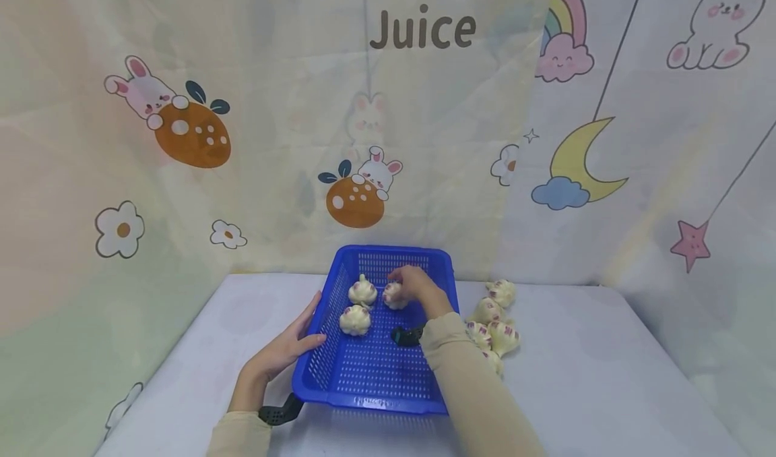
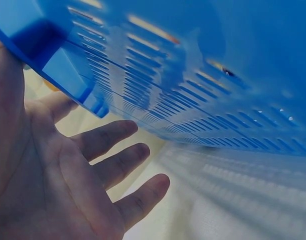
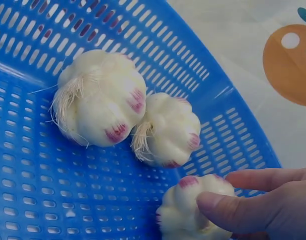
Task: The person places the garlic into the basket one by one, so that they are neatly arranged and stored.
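A blue perforated plastic basket [image 1: 388, 369] stands on the table, with two garlic bulbs [image 1: 355, 320] side by side along its left wall. My right hand [image 1: 413, 283] reaches in from the right. Its thumb and fingers pinch a third garlic bulb [image 3: 190, 207], low in the basket's far part, near the other two. On the left, my left hand [image 1: 287, 349] lies against the basket's outer wall and rim, thumb at the rim. In the left wrist view, its straight, spread fingers [image 2: 118, 162] extend beside the slotted wall.
Several more garlic bulbs [image 1: 503, 337] lie in a cluster on the white table [image 1: 582, 376], just right of the basket. A printed curtain [image 1: 273, 174] hangs behind and at both sides. A black device [image 1: 281, 411] is worn at each wrist.
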The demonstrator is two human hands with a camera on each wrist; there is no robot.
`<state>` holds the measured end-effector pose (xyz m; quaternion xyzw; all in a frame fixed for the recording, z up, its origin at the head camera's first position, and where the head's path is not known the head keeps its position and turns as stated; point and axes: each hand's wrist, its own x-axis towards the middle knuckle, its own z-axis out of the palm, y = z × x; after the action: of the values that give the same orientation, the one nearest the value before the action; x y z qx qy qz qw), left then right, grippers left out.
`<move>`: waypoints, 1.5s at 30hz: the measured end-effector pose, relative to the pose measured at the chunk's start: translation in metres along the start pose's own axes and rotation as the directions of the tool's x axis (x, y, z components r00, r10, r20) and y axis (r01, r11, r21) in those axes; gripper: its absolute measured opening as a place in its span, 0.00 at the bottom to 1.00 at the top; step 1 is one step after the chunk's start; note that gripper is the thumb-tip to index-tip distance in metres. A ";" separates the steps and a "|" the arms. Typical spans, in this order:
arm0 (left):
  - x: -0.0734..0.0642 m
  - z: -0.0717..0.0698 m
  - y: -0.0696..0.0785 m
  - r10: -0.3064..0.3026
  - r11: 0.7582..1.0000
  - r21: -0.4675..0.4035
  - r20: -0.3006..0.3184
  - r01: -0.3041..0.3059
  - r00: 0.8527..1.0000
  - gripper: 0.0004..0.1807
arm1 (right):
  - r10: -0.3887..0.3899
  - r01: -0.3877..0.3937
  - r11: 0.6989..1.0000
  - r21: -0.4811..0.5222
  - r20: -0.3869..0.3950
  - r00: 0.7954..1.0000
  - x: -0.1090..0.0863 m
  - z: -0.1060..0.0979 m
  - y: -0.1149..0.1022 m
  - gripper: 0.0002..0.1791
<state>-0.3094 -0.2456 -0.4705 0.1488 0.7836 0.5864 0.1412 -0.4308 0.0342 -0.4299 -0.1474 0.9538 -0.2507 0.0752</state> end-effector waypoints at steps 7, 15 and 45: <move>-0.001 0.000 0.003 -0.010 1.000 -0.002 -0.012 0.010 1.000 0.46 | -0.026 0.026 1.000 -0.018 -0.036 0.999 0.003 0.002 0.002 0.21; 0.000 0.000 0.001 0.010 0.999 -0.037 0.016 -0.009 1.000 0.47 | -0.037 0.040 0.998 0.039 -0.065 0.997 -0.006 0.003 -0.004 0.21; 0.000 -0.002 -0.001 0.014 1.000 -0.020 0.020 -0.014 1.000 0.46 | 0.024 0.058 0.973 0.224 -0.348 0.937 -0.027 -0.038 -0.017 0.26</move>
<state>-0.3102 -0.2479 -0.4707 0.1588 0.7753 0.5935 0.1462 -0.4089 0.0461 -0.3866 -0.0994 0.9151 -0.3825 -0.0804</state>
